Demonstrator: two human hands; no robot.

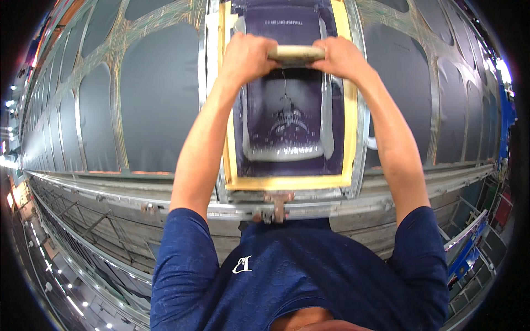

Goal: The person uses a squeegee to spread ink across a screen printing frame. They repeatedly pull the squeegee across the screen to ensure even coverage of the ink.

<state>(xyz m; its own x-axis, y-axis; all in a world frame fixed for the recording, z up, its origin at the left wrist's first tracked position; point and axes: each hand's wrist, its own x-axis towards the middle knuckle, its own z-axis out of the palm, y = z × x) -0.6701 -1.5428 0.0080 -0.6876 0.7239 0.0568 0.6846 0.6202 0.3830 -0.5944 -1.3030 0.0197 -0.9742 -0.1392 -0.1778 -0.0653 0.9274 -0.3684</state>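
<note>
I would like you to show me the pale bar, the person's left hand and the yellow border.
Pale bar (297, 53): head view, on its bare middle.
Left hand (248, 57): head view, on the back of the hand.
Yellow border (290, 183): head view, on its lower strip.

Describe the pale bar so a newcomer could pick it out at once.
Start at the yellow border around the dark purple panel, at the picture's top centre. Over the panel's upper part, the person's left grip and right grip hold the two ends of the bar. Cream-coloured, thick and rounded, it stands out from the flat yellow border and the dark panel.
</note>
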